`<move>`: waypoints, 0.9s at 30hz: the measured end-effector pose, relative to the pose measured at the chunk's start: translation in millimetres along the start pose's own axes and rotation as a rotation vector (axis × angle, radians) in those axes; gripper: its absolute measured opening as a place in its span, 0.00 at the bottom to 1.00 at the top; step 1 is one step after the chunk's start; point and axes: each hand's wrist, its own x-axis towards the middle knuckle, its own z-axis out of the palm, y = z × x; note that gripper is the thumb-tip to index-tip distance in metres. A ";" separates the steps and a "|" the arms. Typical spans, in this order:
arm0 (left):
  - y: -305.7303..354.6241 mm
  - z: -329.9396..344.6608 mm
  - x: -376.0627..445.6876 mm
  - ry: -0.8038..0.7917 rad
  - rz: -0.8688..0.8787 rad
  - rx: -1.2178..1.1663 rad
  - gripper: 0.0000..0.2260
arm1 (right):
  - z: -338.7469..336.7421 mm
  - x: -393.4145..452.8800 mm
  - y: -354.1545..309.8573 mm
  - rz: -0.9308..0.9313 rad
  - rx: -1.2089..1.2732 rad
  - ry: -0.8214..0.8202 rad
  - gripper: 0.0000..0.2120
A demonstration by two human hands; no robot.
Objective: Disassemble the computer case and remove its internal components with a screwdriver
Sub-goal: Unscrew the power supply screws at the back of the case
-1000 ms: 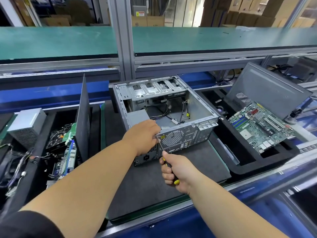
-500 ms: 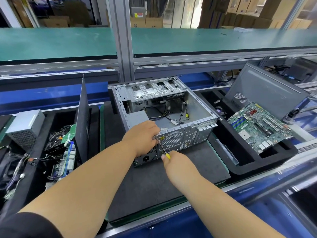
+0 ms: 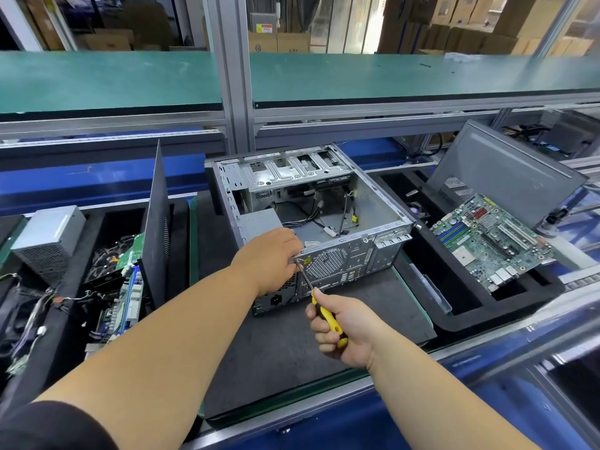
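Head view: computer case point(image 3: 324, 219) is lying open on the dark mat point(image 3: 276, 345). Right hand point(image 3: 344, 329) is gripping the screwdriver point(image 3: 319, 303), tip meeting the rear panel. Left hand point(image 3: 269, 258) is curling over the case's rear edge.

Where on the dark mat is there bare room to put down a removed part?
Bare mat lies in front of the computer case, between the two forearms, and to its left beside the upright panel. The left tray and the right tray with the motherboard are crowded.
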 end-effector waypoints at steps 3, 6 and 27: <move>0.5 0.5 -0.1 0.007 -0.009 -0.007 0.05 | 4.0 0.5 -1.1 -0.014 -0.033 0.066 0.21; 0.9 0.7 -0.4 0.012 -0.010 -0.010 0.06 | 9.0 1.0 -0.4 -0.040 -0.147 0.164 0.21; 1.6 0.8 -0.8 0.032 -0.006 -0.015 0.06 | -3.2 -4.5 -8.7 -0.106 0.006 0.029 0.17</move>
